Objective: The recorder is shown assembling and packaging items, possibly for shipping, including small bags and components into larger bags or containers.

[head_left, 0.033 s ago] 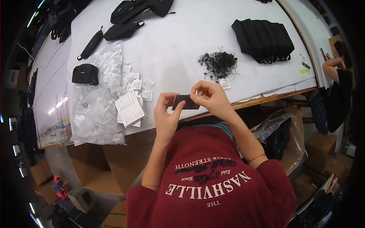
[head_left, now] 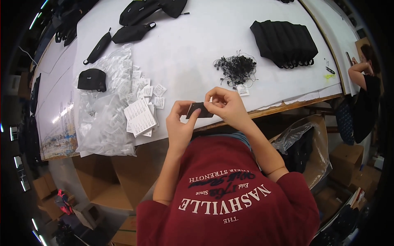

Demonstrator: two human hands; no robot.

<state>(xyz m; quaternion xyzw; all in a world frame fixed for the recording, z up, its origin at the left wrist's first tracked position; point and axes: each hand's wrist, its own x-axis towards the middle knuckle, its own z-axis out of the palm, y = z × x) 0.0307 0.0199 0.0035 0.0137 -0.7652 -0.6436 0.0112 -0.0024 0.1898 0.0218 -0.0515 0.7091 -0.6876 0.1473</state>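
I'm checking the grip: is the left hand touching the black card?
Touching: in the head view, the left hand has its thumb on the black card.

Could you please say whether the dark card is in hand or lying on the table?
In hand: the left hand holds the dark card, thumb across its face, and the right hand pinches at its edge.

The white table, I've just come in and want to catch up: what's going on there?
Someone in a dark red shirt is working at the near edge of the white table. The left hand holds a small dark flat piece, thumb on its face; the right hand pinches at its right end, on what is too small to tell. To the left, white tags lie beside a clear plastic bag; ahead to the right is a tangle of black cords, with black pouches lined up beyond it.
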